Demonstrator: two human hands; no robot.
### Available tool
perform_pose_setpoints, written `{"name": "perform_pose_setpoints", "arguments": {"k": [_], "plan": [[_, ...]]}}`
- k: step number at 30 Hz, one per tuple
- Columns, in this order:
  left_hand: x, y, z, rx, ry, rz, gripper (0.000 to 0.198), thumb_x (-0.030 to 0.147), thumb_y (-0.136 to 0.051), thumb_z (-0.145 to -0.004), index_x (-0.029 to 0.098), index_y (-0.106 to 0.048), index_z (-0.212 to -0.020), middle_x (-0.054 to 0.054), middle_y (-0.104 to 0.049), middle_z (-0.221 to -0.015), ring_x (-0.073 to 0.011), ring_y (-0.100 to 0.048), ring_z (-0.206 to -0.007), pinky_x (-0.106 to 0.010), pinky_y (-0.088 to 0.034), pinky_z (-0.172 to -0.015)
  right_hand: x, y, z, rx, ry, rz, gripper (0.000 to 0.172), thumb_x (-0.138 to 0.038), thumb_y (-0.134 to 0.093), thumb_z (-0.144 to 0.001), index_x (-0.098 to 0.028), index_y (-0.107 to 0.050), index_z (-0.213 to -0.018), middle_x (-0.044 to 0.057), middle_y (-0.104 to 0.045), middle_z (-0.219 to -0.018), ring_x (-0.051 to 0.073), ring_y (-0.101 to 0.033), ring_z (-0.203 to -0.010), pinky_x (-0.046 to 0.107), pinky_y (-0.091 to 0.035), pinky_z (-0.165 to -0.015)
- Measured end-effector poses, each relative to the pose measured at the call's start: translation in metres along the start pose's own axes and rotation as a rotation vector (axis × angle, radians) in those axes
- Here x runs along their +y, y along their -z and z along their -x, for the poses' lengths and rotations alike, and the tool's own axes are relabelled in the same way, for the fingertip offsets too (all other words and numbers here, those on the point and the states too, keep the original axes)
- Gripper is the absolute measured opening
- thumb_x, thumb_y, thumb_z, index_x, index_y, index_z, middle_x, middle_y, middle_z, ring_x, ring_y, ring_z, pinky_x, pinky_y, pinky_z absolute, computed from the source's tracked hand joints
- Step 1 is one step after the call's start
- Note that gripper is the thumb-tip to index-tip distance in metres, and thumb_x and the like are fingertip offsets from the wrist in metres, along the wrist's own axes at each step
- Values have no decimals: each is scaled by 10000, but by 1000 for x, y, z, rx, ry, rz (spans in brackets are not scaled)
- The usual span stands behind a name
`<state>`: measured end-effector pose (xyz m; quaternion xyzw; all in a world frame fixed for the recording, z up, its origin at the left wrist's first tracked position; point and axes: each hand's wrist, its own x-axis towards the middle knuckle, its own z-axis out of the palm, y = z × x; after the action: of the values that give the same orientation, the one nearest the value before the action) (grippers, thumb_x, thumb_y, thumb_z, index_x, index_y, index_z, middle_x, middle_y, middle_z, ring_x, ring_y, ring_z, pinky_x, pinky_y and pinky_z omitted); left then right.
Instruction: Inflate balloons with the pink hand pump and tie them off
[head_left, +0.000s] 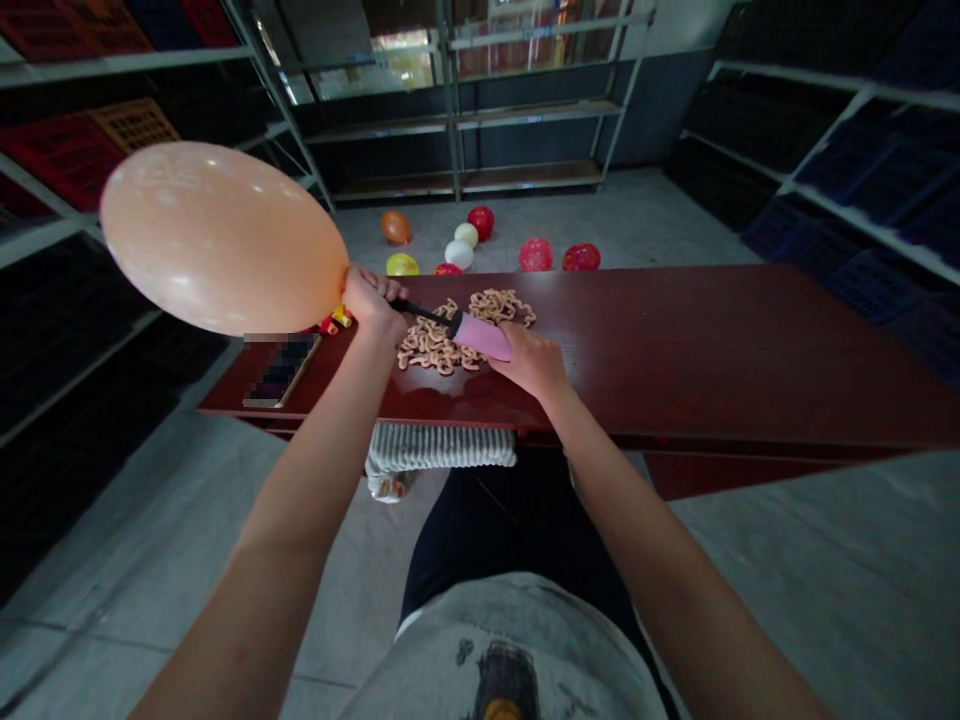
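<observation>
A large peach balloon (225,240), blown up, stretches to the left from my left hand (373,302). My left fingers are wrapped round the balloon's neck and the black nozzle end of a hand pump (482,337). The pump's pink barrel sits in the closed grip of my right hand (534,360), with a black rod showing between the two hands. Beneath the pump, a heap of pale brown curled pieces (435,348) lies on the dark red table (675,340). What exactly those pieces are, I cannot tell.
A phone (283,370) and some small red and yellow items (335,320) lie at the table's left. Beyond the far edge, several balloons (535,254) rest on the floor. Shelves with crates (870,230) stand along the sides. A grey ribbed cloth (442,446) hangs below the near edge.
</observation>
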<state>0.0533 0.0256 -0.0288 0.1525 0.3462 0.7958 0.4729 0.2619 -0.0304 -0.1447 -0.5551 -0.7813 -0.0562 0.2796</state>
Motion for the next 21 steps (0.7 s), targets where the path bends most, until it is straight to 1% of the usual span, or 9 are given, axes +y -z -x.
{"name": "perform_pose_setpoints", "arguments": {"k": [3,5,7,11,13,15,19,21], "plan": [[18,7,-6,13,-23,18,365,218,-371,-960,210,-195,-641,69,-165,-492,-92,-186,-398,-243,-227,-458,0,0,0,14,19,-2,404,-366,-669,-836,-200,-611,-1200,92,-732,-1087,258,-682,-972,336,-492,-779],[32,10,-9,40,-28,28,387,263,-362,-985,210,-191,-642,69,-160,-492,-91,-182,-390,-243,-225,-448,-1,1,1,14,21,-2,403,-371,-672,-831,-202,-620,-1192,90,-734,-1082,257,-687,-960,338,-495,-777],[47,11,-12,68,-34,35,389,268,-354,-994,209,-186,-648,66,-151,-494,-92,-180,-384,-243,-224,-444,-2,1,1,12,28,-1,396,-370,-671,-829,-202,-627,-1185,88,-736,-1081,255,-691,-949,341,-499,-774],[69,6,-14,80,-78,7,388,248,-362,-994,213,-178,-654,58,-149,-493,-100,-173,-385,-257,-223,-448,-4,2,0,16,43,-23,426,-389,-680,-826,-199,-626,-1204,87,-739,-1078,256,-699,-934,345,-512,-763],[75,-3,-12,50,-105,-26,394,260,-360,-1002,217,-181,-654,56,-146,-498,-107,-176,-387,-269,-223,-454,-4,1,0,20,39,-46,453,-398,-685,-825,-195,-617,-1224,91,-738,-1093,256,-702,-935,345,-520,-763],[75,-17,-8,-15,-143,-55,405,288,-349,-1018,221,-194,-651,55,-149,-513,-108,-191,-390,-274,-228,-461,-2,-1,0,29,21,-66,480,-410,-689,-824,-183,-607,-1240,103,-734,-1112,257,-705,-934,345,-526,-763],[67,-58,5,-152,-259,-90,472,398,-359,-1046,215,-200,-642,57,-128,-535,-103,-182,-397,-259,-210,-451,3,-6,0,73,-44,-107,530,-453,-674,-842,-157,-574,-1271,124,-734,-1107,262,-713,-911,343,-529,-751],[61,-81,13,-234,-288,-124,489,414,-346,-1059,211,-214,-634,50,-143,-537,-104,-194,-400,-251,-206,-442,4,-7,0,105,-91,-135,524,-459,-657,-858,-156,-559,-1274,126,-734,-1093,260,-714,-902,340,-528,-744]]}}
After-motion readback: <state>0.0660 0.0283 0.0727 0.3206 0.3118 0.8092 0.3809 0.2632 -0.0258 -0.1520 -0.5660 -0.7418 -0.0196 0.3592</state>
